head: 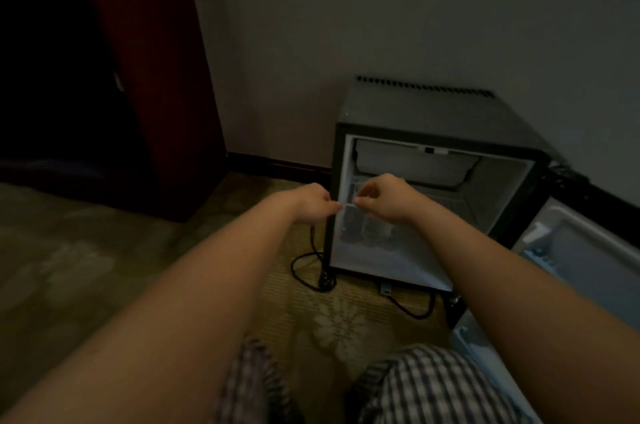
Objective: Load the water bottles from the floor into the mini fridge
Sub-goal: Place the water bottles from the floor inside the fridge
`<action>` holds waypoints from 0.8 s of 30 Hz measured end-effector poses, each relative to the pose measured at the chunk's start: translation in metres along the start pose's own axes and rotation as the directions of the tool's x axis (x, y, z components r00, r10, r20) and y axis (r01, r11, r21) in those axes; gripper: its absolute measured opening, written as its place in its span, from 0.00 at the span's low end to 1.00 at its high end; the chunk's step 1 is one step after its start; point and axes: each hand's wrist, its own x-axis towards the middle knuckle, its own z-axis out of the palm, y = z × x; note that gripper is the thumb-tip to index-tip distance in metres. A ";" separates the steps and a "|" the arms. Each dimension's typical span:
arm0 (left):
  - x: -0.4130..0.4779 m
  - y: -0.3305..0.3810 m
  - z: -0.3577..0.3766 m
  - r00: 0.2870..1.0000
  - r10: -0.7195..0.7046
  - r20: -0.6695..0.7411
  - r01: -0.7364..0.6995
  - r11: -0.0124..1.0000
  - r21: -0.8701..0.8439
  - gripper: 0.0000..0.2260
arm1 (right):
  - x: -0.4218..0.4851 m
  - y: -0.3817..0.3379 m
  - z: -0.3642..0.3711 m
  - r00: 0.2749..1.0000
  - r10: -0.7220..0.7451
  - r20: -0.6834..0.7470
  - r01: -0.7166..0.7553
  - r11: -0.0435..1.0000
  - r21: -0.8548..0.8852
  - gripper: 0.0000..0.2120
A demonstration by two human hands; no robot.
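One blurred clear item (347, 205), pinched by left hand (311, 203) and right hand (385, 198)

The floor is a soft yellow-brown carpet (277, 305) with pale flower shapes on it. A small black box-shaped mini fridge (433, 108) stands on the carpet, right against the wall. Its white-lined door (588, 250) hangs open on the right side, low over the carpet. A thin black cord (300, 276) lies in a loop on the carpet by the fridge's left front corner. A tall dark red wooden cupboard (156, 77) stands on the carpet, off to the left.
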 end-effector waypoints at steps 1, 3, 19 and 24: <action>-0.015 -0.005 -0.009 1.000 0.003 -0.008 -0.003 1.000 0.025 0.20 | -0.009 -0.017 -0.002 1.000 -0.027 0.005 0.027 0.999 -0.024 0.15; -0.048 -0.020 -0.028 0.999 0.000 -0.042 0.004 0.995 0.096 0.19 | -0.025 -0.053 -0.001 0.996 -0.091 0.009 0.091 0.995 -0.051 0.15; -0.238 -0.248 -0.033 0.951 -0.299 -0.082 0.309 0.933 0.186 0.17 | -0.097 -0.237 0.173 0.865 -0.237 0.443 0.257 0.966 0.015 0.16; -0.259 -0.311 0.005 0.920 -0.393 0.010 0.393 0.920 -0.002 0.17 | -0.102 -0.256 0.246 0.784 -0.223 0.580 0.241 0.969 0.046 0.17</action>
